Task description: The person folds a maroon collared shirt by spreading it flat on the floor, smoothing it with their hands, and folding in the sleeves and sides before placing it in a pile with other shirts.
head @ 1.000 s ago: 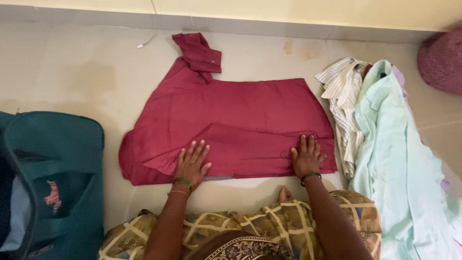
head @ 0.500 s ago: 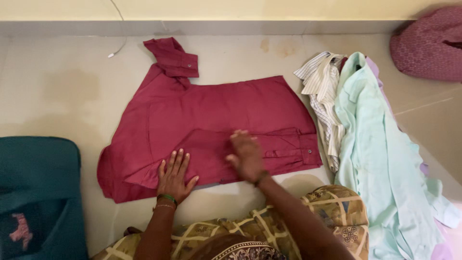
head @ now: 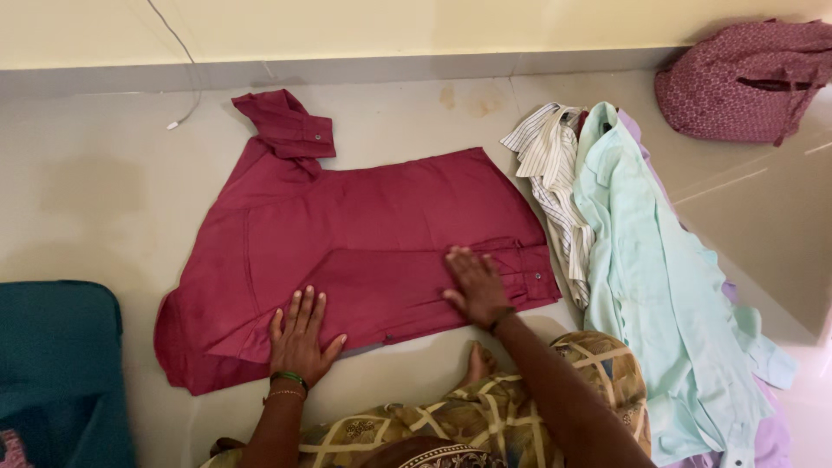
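— Hands first: where are they?

— Both lie flat on the maroon shirt [head: 364,234], which is spread on the pale tiled floor [head: 104,191] just ahead of the person's knees. The left hand [head: 299,340] presses palm-down on the near left part of the cloth, fingers straight and slightly fanned, gripping nothing. A green bangle [head: 289,378] sits on that wrist.

— And the right?

— The right hand [head: 475,286] is also open and flat, fingers together and pointing away, resting on the folded sleeve near its buttoned cuff [head: 530,276]. It holds nothing either.

— How does the shirt lie?

— Mostly flat, with one sleeve folded across the near edge under both hands, and the other sleeve's cuff [head: 286,128] sticking out at the far left corner toward the wall.

— What is around it?

— Just to the right, a striped shirt [head: 548,173] touches the maroon one's edge, and a mint-green shirt [head: 659,277] lies beside that over something lilac. A dark pink patterned bundle [head: 745,78] sits well apart at the far right by the wall. A teal bag [head: 56,364] is at the near left, apart from the shirt. A thin white cable [head: 178,61] trails down the wall to the floor.
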